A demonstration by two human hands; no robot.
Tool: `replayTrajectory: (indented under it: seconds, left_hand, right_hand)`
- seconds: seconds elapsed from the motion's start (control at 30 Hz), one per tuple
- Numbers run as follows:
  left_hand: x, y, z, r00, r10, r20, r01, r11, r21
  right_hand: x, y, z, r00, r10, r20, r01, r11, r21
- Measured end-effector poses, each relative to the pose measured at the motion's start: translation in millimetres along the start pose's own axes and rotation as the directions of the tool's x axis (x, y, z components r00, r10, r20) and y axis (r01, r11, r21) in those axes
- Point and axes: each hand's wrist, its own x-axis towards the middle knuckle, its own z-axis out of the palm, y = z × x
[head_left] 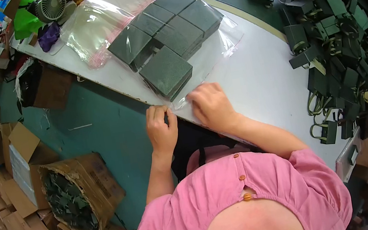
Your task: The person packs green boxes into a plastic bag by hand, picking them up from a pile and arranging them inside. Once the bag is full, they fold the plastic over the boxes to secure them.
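Note:
Near the table's front edge, my left hand (162,127) is closed, its fingers pinching the near edge of a clear plastic bag (229,41). My right hand (213,106) has its fingers curled at the same edge, a little to the right, and they look slightly blurred. Several dark green boxes (179,32) lie side by side inside the bag. One box (166,71) sits closest to my hands, tilted against the others. Exactly how the film is folded between my fingers is hard to make out.
Flat clear bags (99,27) are stacked on the white table (258,99) behind the boxes. A heap of small green boxes with straps (331,31) covers the right side. An open carton (83,192) of green pieces stands on the floor at left. A fan (52,5) is at the back.

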Motion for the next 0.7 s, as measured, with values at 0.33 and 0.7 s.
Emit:
replayTrajectory:
  seconds: [0.33, 0.7]
  left_hand:
    - [-10.4, -9.9, -48.9, 0.989, -0.147, -0.02, 0.149, 0.985, 0.089]
    - [73.4, 28.2, 50.5, 0.93, 0.19, 0.314, -0.203, 0.979, 0.009]
  right_hand:
    - [40.3, 30.9, -15.6, 0.946, 0.035, 0.321, 0.01, 0.991, -0.137]
    - [51.0, 94.7, -46.6, 0.823, 0.346, 0.451, -0.386, 0.922, -0.003]
